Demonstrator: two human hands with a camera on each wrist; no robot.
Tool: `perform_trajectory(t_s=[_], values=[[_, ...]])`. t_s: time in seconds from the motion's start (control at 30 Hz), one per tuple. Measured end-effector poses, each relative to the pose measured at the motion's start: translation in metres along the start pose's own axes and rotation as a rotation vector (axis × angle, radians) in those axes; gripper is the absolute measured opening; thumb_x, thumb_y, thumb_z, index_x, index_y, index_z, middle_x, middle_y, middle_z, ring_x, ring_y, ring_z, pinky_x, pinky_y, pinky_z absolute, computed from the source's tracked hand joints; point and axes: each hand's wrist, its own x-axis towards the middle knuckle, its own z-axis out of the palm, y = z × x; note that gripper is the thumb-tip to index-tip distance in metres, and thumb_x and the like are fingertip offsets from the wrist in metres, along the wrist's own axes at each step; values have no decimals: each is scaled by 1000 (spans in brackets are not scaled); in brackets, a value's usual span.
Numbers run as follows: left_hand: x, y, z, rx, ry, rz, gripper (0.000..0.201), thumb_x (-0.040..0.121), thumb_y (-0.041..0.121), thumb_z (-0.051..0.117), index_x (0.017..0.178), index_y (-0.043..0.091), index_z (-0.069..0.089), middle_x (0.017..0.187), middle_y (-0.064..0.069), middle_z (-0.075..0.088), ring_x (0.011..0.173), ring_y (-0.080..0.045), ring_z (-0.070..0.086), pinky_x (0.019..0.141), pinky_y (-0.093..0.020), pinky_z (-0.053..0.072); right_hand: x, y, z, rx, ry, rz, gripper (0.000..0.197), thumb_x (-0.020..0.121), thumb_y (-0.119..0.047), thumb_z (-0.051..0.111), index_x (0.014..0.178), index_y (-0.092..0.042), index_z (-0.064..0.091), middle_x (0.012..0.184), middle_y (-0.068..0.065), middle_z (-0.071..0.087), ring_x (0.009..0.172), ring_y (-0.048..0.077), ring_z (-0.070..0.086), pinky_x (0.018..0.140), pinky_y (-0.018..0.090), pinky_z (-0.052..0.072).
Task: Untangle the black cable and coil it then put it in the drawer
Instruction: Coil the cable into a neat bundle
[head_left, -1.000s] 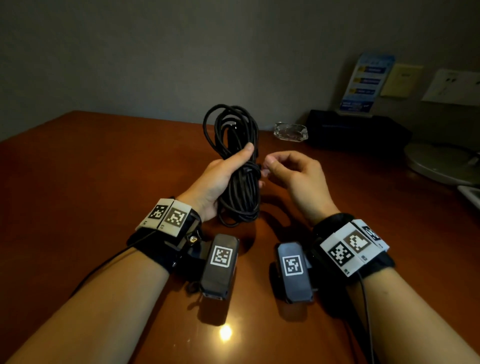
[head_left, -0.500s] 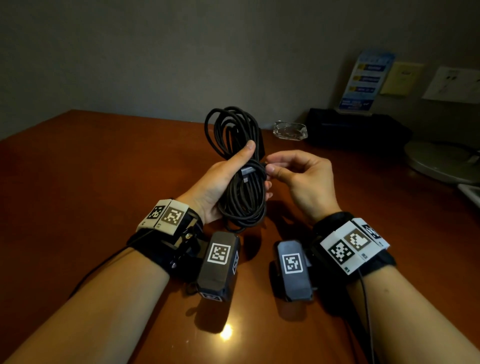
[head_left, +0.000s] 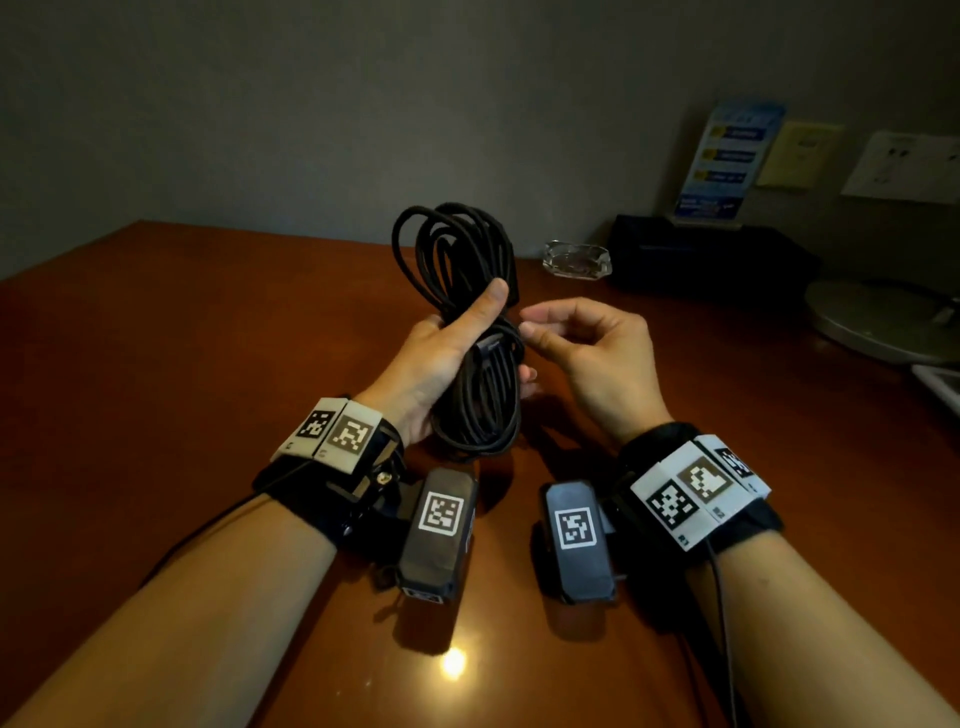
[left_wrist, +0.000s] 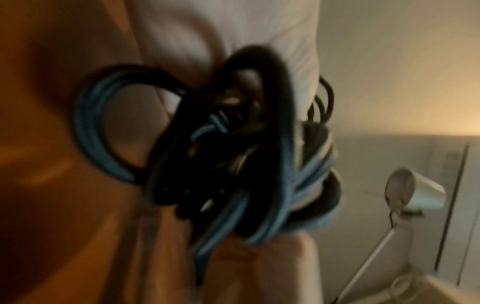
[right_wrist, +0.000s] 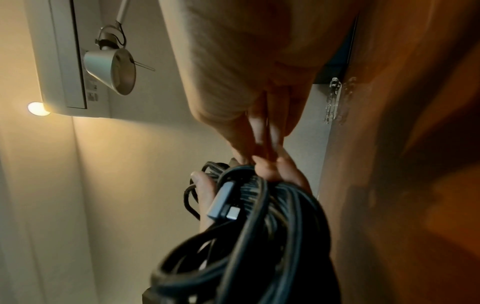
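The black cable (head_left: 478, 405) is a long coiled bundle held upright above the wooden table (head_left: 208, 374). My left hand (head_left: 506, 335) grips it round the middle, thumb across the front. A grey plug (head_left: 488, 345) lies tucked in the wrap just below that thumb and also shows close up in the right wrist view as the grey plug (right_wrist: 224, 205). My right hand (head_left: 525, 320) is just right of the bundle, thumb and fingertips pinching at the cable's right edge. The left wrist view shows the cable (left_wrist: 233, 154) blurred. No drawer is in view.
A glass ashtray (head_left: 576, 260), a black box (head_left: 701, 254) and a blue leaflet stand (head_left: 727, 161) sit at the back right by the wall. A round lamp base (head_left: 883, 322) is at the far right. Bare tabletop lies to the left.
The grey plug has come into sight under my left thumb. My right fingertips have closed in on the bundle's right edge. The bundle stays in my left hand.
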Motion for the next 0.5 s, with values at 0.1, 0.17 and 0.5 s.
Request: perform_trajectory(t_s=[0.1, 0.17, 0.5], values=[[5, -3, -3, 59, 132, 79, 67, 74, 53, 72, 117, 4, 58, 82, -10, 74, 68, -24, 72, 61, -34, 57, -4, -6, 3, 123, -51, 24, 13, 79, -16, 78, 92, -12, 74, 89, 12, 73, 79, 17, 69, 75, 36, 58], [9, -5, -5, 83, 133, 87, 78, 70, 58, 73, 124, 4, 57, 99, -13, 74, 86, -27, 73, 74, -38, 59, -4, -5, 6, 120, -105, 28, 37, 69, -30, 83, 97, -9, 69, 92, 11, 72, 80, 17, 68, 75, 33, 58], [15, -10, -1, 228, 209, 159, 48, 92, 51, 52, 127, 17, 53, 116, 2, 67, 107, -10, 64, 85, -25, 54, -2, 1, 12, -11, -159, 230, 45, 68, -49, 83, 61, -18, 51, 54, -2, 50, 49, 19, 47, 53, 33, 39]])
